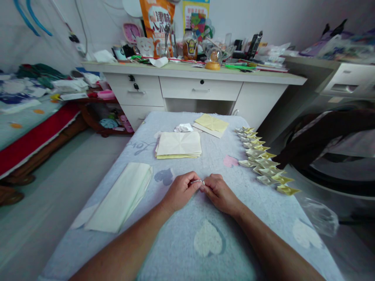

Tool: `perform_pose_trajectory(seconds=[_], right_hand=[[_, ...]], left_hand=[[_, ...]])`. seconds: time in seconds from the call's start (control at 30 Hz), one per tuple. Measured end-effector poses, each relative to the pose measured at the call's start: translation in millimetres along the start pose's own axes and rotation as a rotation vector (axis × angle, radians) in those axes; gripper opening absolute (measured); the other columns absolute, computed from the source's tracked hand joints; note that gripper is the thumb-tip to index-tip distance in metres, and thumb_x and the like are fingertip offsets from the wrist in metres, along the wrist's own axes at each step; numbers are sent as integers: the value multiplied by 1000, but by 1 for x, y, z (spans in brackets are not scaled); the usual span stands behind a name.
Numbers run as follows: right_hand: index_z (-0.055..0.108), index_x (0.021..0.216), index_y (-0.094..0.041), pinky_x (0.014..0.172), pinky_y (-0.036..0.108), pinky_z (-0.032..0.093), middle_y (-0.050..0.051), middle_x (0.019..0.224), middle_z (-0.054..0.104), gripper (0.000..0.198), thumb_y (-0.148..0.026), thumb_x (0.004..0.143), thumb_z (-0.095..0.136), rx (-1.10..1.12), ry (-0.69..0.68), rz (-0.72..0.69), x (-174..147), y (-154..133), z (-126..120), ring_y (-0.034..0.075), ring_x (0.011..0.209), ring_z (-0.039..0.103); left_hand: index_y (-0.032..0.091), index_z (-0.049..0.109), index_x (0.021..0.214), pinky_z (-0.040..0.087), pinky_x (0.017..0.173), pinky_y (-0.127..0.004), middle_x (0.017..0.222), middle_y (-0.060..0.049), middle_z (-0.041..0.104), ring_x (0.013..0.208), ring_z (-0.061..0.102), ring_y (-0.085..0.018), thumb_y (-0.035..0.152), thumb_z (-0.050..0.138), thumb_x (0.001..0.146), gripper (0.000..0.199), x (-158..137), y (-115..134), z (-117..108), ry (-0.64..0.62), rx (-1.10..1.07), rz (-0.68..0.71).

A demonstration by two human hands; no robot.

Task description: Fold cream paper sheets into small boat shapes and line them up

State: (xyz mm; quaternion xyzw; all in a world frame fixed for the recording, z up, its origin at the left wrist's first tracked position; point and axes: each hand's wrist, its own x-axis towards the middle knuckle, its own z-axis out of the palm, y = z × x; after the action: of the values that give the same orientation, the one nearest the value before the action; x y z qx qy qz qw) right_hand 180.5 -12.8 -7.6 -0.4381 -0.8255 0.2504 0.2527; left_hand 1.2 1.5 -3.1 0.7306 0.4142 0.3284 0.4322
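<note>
Over the middle of the cloth-covered table, my left hand [182,190] and my right hand [219,192] meet with fingertips pinched together. Between them is a small white piece of folded paper [198,181], mostly hidden by the fingers. Beyond the hands lies a stack of creased white and yellow paper sheets [179,143]. A crumpled white tissue [183,127] sits behind that stack, with a few yellow and white sheets [211,122] to its right. To the left rests a long folded bundle of pale paper [121,197]. Folded paper boats [265,162] stand in rows along the right edge.
A white desk [200,88] crowded with jars, a clock and an orange bag [157,27] stands behind the table [166,253]. On the right is a washing machine [345,86] with dark clothing over its door. A clear plastic bag [319,216] hangs by the table's right side.
</note>
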Motion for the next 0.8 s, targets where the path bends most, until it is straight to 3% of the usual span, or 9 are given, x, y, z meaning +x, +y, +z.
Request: perform_pose_trajectory(seconds=[0.43,0.6,0.8], right_hand=[[49,70,-18,74,31,31,-1,66,53,35,-33,99,37,46,34,-2,-1,1,1,14,69,46],[47,69,-18,74,31,31,-1,65,51,35,-33,99,37,35,16,15,-2,0,0,14,69,45],[51,77,-19,77,32,31,0,72,55,33,-39,99,38,65,31,12,-4,-5,-2,15,74,48]], left_hand=[[16,59,82,36,59,-21,69,3,56,63,48,-10,32,53,88,18,-2,-1,1,23,-50,-20],[16,57,73,31,55,-21,62,5,48,58,42,-9,34,52,89,25,-1,1,-1,-6,24,-27],[16,54,70,34,60,-21,63,4,49,62,45,-10,34,51,89,26,0,0,0,21,33,2]])
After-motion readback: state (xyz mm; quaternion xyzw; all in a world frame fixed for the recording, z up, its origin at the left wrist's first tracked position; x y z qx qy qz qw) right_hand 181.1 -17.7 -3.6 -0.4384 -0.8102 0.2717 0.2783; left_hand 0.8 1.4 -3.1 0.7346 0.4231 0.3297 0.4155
